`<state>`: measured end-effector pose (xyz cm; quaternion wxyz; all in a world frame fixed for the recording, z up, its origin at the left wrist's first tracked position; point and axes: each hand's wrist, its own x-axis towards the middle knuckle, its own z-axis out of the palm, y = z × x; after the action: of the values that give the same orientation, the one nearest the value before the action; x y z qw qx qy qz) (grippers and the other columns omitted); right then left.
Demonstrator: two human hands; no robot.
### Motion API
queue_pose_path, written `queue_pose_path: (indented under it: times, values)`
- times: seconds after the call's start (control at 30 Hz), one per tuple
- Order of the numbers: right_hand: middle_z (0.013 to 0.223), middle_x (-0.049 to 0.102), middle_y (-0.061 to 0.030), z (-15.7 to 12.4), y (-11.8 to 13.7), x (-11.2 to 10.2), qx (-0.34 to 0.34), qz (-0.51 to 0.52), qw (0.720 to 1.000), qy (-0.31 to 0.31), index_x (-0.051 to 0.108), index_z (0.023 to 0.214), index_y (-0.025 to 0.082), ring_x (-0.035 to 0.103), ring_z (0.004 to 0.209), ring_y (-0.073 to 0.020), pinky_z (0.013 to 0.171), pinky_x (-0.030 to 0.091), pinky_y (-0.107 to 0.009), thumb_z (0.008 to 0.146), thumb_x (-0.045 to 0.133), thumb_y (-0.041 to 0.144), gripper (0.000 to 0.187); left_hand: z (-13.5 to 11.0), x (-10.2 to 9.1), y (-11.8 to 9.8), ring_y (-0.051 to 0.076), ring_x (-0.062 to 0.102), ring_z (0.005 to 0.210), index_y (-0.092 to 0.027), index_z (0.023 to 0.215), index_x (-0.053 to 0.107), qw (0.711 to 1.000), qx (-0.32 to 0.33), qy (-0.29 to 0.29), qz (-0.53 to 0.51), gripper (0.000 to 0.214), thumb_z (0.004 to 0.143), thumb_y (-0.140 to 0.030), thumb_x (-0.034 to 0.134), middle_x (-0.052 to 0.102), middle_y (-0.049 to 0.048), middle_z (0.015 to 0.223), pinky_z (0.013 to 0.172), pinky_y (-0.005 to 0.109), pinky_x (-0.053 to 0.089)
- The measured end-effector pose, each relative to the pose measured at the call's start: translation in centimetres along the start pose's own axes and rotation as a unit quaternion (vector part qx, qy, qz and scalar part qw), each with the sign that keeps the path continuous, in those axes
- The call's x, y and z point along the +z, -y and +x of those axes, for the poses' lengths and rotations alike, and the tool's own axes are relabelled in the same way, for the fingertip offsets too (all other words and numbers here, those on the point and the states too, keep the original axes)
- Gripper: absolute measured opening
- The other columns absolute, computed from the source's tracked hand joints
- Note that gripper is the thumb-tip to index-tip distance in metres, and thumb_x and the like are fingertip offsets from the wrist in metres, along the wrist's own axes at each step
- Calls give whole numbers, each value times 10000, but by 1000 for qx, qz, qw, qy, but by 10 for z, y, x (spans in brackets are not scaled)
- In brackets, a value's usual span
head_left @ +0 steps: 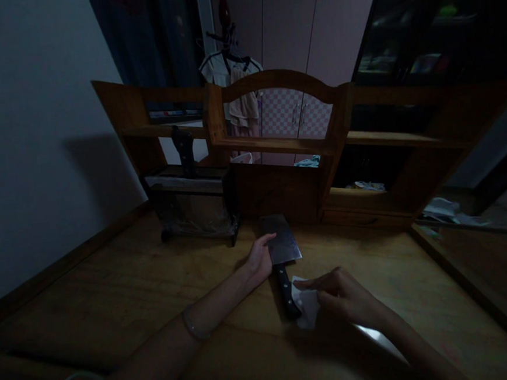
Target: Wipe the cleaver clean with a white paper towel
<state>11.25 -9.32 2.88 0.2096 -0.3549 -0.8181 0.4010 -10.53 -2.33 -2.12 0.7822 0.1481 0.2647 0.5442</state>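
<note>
Head cam: L hand (259, 264) holds cleaver (284, 240) by blade, thumb on flat, other fingers mostly hidden; R hand (343, 294) pinches white tissue (307, 307) against handle (286, 293), just below L fingers. Prob. handle-wiping step; next stroke calls for steady L grip.

Knife rack (200, 209) on wooden surface (133, 284)
</note>
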Motion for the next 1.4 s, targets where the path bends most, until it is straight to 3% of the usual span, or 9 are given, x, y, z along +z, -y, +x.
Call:
queue_pose_path:
  times: [0.13,0.23,0.33,0.5,0.6,0.77,1.07,1.4]
  values:
    - [1117,743,-85,6,3,-1,-48,-15,997,-52,771,997,177,695,1037,-297,906,537,-407,958,475,317,330,1,-2,1,231,714,727,-78,947,639,1000,-2,6,2,184,886,-205,522,728,135,828,805,362,553]
    - [1382,593,-69,8,2,2,-67,-8,992,-108,623,1318,231,540,1292,-287,1104,399,-472,1000,438,382,397,-1,0,1,238,716,725,-62,976,647,1000,-8,2,7,217,879,-212,523,733,151,831,793,351,553]
    - [1497,469,-42,10,-1,7,-68,0,990,-126,492,1437,262,421,1391,-275,1174,301,-484,1021,393,415,455,-4,3,0,244,718,764,-50,983,657,1000,-3,16,12,250,887,-227,507,734,163,855,807,343,549]
    - [1551,384,-40,13,-2,14,-66,-3,990,-124,391,1497,264,354,1431,-253,1197,271,-459,1039,348,416,485,-7,4,-1,215,696,673,-64,916,662,999,-20,32,25,251,899,-258,502,725,144,801,720,301,545]
    - [1592,293,-18,12,0,19,-76,-40,995,-53,394,1491,299,342,1437,-243,1200,268,-441,1038,362,408,467,-7,3,-2,200,668,593,-85,862,652,999,-45,8,24,235,895,-273,514,701,112,704,661,294,534]
    - [1592,267,7,9,7,30,-81,-86,992,47,403,1482,326,331,1438,-243,1190,303,-423,1037,377,372,448,-4,-1,-3,211,684,652,-81,895,659,997,-68,18,11,256,889,-303,531,718,124,783,721,318,538]
    - [1520,406,-44,4,8,27,-72,-96,992,25,425,1476,266,490,1337,-245,1150,383,-416,1037,371,354,452,-2,-3,-3,250,705,724,-82,913,659,998,-55,8,30,240,874,-290,546,731,156,849,773,359,531]
    - [1588,286,-35,8,-1,39,-79,-123,989,19,301,1535,255,333,1435,-205,1203,296,-389,1044,341,330,499,2,-6,-2,212,682,673,-65,912,668,998,-53,17,8,265,896,-287,524,715,120,800,731,326,528]
